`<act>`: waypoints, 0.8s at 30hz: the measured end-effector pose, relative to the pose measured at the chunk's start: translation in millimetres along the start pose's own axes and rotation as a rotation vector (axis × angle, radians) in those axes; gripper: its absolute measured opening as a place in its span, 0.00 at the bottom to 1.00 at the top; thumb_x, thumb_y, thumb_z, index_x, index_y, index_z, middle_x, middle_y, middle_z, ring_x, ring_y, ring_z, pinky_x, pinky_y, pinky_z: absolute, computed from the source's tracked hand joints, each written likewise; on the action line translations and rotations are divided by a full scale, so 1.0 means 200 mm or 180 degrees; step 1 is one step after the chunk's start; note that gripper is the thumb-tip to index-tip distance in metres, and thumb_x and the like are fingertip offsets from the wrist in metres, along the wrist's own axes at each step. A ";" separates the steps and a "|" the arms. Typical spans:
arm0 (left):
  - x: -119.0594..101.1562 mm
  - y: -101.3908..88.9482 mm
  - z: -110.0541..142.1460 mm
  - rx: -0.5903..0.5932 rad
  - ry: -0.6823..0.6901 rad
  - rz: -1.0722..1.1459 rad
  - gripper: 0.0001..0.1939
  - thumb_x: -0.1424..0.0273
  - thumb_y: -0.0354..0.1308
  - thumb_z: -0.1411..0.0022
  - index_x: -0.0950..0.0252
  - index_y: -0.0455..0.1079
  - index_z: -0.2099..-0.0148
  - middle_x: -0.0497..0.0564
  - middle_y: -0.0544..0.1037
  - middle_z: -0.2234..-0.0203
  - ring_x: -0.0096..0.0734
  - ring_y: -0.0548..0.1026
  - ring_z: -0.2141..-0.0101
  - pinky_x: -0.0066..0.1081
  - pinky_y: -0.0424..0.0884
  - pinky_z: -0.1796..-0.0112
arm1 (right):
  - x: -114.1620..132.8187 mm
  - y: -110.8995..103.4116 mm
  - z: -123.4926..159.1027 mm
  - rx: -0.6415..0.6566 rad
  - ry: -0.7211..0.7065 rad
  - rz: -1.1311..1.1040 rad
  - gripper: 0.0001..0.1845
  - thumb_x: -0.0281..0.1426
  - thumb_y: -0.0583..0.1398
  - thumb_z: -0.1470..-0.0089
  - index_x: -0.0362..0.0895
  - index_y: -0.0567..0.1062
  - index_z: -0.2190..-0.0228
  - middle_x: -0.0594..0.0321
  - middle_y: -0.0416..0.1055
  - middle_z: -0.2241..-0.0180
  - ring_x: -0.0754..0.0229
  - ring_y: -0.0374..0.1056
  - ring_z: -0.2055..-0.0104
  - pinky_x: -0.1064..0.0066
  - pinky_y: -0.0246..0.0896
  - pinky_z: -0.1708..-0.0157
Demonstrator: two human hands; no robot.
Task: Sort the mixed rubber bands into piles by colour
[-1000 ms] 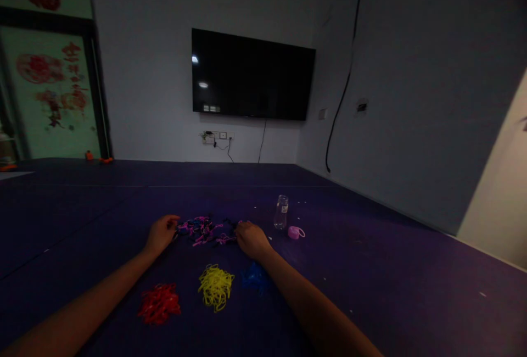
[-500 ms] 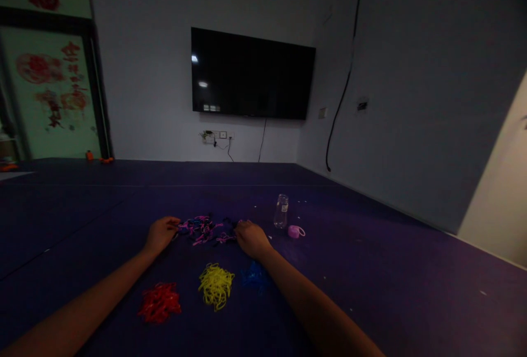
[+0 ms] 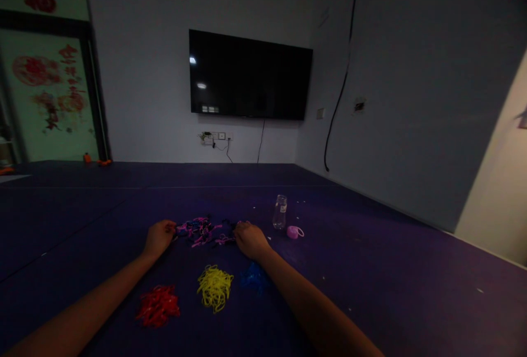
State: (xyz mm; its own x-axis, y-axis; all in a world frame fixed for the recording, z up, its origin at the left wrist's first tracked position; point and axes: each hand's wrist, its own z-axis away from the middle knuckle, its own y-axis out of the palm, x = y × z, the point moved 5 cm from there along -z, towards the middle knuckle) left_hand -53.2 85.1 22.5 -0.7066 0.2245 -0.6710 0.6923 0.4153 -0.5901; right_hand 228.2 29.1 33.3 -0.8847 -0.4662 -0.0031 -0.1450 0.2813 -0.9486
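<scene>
A mixed pile of pink, black and dark blue rubber bands lies between my two hands. At its left edge is my left hand, its fingers curled in. My right hand rests at the right edge with its fingers bent down among the bands. What either hand pinches is too dark and small to make out. Nearer to me lie a heap of red rubber bands, a heap of yellow rubber bands and a heap of blue rubber bands, the last beside my right forearm.
Right of my right hand stands a clear bottle without its lid. A pink lid with a loop lies beside it. Small white scraps dot the dark purple surface. A wall with a television rises behind.
The fingers of my left hand have curled in more, at nearly the same place. My right hand and the heaps stay put; the view has shifted slightly.
</scene>
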 end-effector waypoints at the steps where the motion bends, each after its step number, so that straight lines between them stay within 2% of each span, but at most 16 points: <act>1: 0.00 0.00 0.00 -0.0013 0.0008 -0.0009 0.09 0.77 0.53 0.53 0.64 0.73 0.71 0.51 0.80 0.73 0.40 0.79 0.67 0.33 0.73 0.64 | 0.00 0.00 0.00 -0.0007 -0.0015 0.0025 0.16 0.26 0.48 0.42 0.40 0.74 0.62 0.51 0.73 0.59 0.56 0.68 0.56 0.68 0.56 0.53; 6: -0.02 -0.02 0.01 -0.0159 0.0073 0.0010 0.13 0.72 0.53 0.48 0.66 0.74 0.61 0.54 0.81 0.68 0.40 0.79 0.65 0.35 0.73 0.62 | 0.00 0.01 0.00 -0.0059 -0.0037 0.0146 0.16 0.27 0.48 0.42 0.40 0.74 0.63 0.51 0.72 0.59 0.55 0.68 0.57 0.67 0.58 0.54; 11: -0.06 -0.03 0.02 -0.0240 0.0353 0.0259 0.19 0.69 0.53 0.46 0.68 0.71 0.52 0.55 0.80 0.63 0.39 0.78 0.63 0.36 0.72 0.57 | 0.00 0.02 0.00 -0.0016 -0.0094 0.0137 0.15 0.27 0.48 0.42 0.40 0.74 0.63 0.52 0.72 0.58 0.56 0.68 0.57 0.67 0.56 0.51; 18: -0.06 0.01 0.01 0.0086 0.0354 0.0237 0.18 0.70 0.51 0.46 0.66 0.71 0.53 0.52 0.80 0.67 0.38 0.78 0.65 0.34 0.73 0.60 | -0.01 0.02 0.00 -0.0025 -0.0046 0.0060 0.16 0.26 0.48 0.42 0.40 0.75 0.62 0.52 0.72 0.58 0.57 0.68 0.57 0.67 0.55 0.50; 24: -0.09 0.00 0.02 -0.0047 0.0708 -0.0028 0.15 0.67 0.47 0.43 0.67 0.73 0.61 0.57 0.78 0.65 0.41 0.77 0.63 0.36 0.71 0.60 | -0.01 0.01 0.00 -0.0020 0.0045 -0.0026 0.16 0.26 0.49 0.43 0.41 0.74 0.59 0.52 0.73 0.58 0.56 0.68 0.55 0.66 0.56 0.51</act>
State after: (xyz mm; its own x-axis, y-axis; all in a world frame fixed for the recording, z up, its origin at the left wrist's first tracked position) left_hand -39.5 78.1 33.6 -0.7286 0.4091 -0.5494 0.6850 0.4305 -0.5878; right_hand 229.6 31.4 30.6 -0.8896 -0.4566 0.0092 -0.1549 0.2828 -0.9466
